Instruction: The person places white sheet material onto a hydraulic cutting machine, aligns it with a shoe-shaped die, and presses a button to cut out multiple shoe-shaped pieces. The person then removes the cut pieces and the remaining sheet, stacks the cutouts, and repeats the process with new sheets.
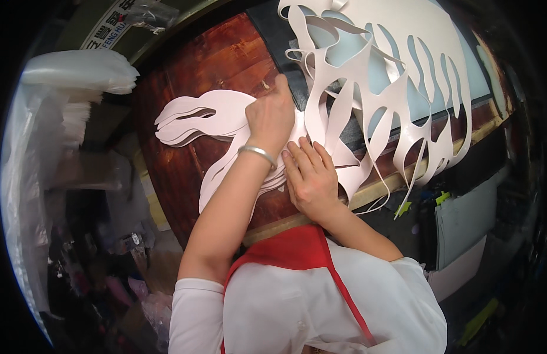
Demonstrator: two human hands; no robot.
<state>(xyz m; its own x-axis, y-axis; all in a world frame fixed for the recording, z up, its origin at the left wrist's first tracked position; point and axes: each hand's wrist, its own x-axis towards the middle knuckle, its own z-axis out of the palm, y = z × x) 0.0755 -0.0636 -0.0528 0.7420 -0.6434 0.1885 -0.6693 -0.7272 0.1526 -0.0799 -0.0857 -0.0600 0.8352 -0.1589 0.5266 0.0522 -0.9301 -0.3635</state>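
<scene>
My left hand (271,123), with a silver bangle at its wrist, rests over a pile of pale pink cut-out pieces (205,113). Its fingers are curled under, with one digit pointing away from me; what they grip is hidden. Close by on the right, my right hand (313,179) lies with fingers stretched out along the edge of the pile. The curved, layered pieces spread left and toward me. Beyond both hands, a pale pink sheet (338,71) full of long cut-out holes drapes over the table, with thin strips dangling past its near edge.
Under the pieces is a worn red-brown wooden tabletop (226,56). A light blue sheet (418,100) on a black mat lies beneath the holed sheet. Clear plastic wrapping (79,74) stands at left; grey panels (467,218) hang below the table at right.
</scene>
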